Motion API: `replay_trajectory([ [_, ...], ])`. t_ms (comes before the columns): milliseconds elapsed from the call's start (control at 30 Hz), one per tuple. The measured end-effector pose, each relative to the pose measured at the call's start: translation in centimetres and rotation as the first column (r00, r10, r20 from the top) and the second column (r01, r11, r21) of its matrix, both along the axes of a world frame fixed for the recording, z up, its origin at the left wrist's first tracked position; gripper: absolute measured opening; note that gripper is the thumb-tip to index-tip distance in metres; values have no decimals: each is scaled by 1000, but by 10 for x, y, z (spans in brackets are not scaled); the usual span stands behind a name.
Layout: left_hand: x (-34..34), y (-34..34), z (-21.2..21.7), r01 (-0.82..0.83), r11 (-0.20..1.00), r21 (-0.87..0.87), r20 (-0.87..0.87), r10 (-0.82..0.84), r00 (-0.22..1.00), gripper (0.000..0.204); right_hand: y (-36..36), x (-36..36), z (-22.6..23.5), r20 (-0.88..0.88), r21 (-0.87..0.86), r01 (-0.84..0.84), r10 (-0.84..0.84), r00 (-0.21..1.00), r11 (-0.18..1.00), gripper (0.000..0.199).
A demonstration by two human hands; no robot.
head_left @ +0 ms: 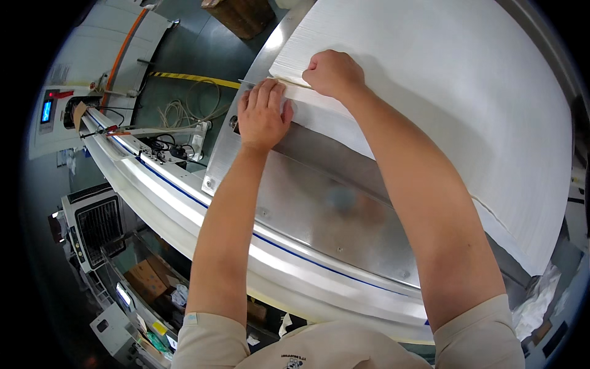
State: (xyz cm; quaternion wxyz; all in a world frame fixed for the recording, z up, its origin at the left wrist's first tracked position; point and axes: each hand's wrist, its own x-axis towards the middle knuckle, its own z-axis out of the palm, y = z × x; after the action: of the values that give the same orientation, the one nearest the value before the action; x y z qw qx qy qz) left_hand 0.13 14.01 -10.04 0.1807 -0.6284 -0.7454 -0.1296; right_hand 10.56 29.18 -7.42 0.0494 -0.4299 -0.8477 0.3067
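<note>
A large stack of thin white sheets [442, 67], whether cloth or paper I cannot tell, lies on a metal table [307, 190]. My right hand [335, 74] is curled into a fist at the near left corner of the stack. Whatever its fingers may pinch is hidden beneath them. To its left, my left hand [264, 114] lies with fingers stretched out over the end of a white strip [326, 111] along the stack's near edge. Below that strip runs a grey band of metal.
A long white rail [166, 190] with a blue line curves along the table's near side. Cables [190, 111] lie on the floor at the left, by yellow-black tape [190, 77]. A brown box [239, 15] stands beyond. Crumpled white material [538, 301] hangs at the right.
</note>
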Motion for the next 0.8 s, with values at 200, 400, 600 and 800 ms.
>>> replay_trajectory([
  [200,-29,-7,24,296,929,-224,-36,-311,950,31,-47,50,10,-220,77,-68,84,972,995,20],
  [400,-26,6,45,210,820,-533,-59,-283,957,44,-74,237,-12,63,343,198,-233,970,918,29],
  [600,18,50,72,-40,546,-837,-145,-152,978,41,-62,540,-28,458,552,239,-530,714,799,52],
  [800,-31,59,7,-130,606,-785,-359,-274,892,18,-42,749,7,572,476,485,-678,462,733,65],
])
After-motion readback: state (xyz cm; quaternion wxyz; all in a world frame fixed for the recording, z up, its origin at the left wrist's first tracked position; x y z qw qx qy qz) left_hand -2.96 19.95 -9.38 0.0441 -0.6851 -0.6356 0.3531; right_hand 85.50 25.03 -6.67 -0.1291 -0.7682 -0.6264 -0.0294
